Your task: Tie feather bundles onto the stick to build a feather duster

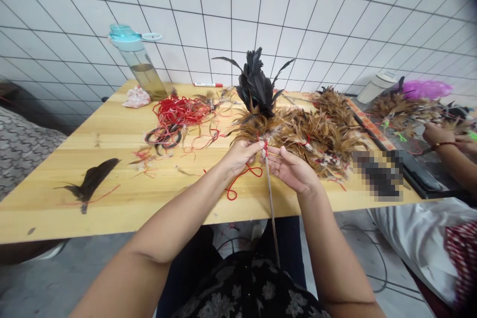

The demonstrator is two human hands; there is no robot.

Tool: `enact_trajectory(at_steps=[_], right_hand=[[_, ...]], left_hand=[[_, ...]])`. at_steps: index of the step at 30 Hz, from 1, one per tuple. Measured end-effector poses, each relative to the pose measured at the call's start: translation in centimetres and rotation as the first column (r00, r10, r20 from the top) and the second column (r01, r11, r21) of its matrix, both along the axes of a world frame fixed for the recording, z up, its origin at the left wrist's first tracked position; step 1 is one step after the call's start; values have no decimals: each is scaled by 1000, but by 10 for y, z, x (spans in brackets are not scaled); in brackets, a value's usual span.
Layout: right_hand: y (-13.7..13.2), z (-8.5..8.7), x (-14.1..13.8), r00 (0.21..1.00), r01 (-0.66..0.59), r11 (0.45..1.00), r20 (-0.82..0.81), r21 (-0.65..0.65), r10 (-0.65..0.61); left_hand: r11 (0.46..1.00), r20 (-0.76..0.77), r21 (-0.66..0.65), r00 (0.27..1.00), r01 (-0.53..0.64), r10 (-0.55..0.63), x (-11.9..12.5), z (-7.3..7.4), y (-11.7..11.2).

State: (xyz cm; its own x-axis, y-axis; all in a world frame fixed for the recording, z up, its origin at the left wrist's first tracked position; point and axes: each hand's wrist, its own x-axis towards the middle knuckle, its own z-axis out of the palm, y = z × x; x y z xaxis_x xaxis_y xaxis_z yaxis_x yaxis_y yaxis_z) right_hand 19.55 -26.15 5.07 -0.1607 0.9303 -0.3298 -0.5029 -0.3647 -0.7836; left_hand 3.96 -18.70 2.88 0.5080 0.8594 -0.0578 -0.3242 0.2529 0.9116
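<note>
A feather duster (pixel 257 87) stands in front of me, with black plumes on top and brown feathers below. Its thin stick (pixel 271 203) runs down past the table edge towards my lap. Red string (pixel 266 148) is wound round the stick just under the feathers. There my left hand (pixel 242 155) pinches the duster with thumb and fingers closed. A loose length of the string curls on the table below that hand. My right hand (pixel 292 169) is open, palm up, its fingers reaching to the stick and its thumb apart.
Brown feather bundles (pixel 320 134) lie to the right. Left are a red string heap (pixel 182 112), black feather (pixel 95 179), bottle (pixel 145 74) and crumpled pink-white wad (pixel 136 97). A marker (pixel 207 85) lies behind. At right are a phone (pixel 421 174) and a co-worker's hands (pixel 441 136).
</note>
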Motion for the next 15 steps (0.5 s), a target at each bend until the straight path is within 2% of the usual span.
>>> enact_trajectory(at_steps=[2,7,12,15], right_hand=[[5,-3,-3,1000,0,1000,11,8,0],[18,-4,-16,995,-89,996,38,23,89],[26,-1,-21,989,-125,992,-81,6,125],[26,0,-22,985,-129,992,-118,7,128]], left_hand=[[1000,-2,8,1000,23,-23,0,1,0],[994,49,-36,994,101,-99,-2,4,-2],[991,41,-36,991,125,-124,-5,2,1],[993,5,-68,996,93,-92,-6,-1,4]])
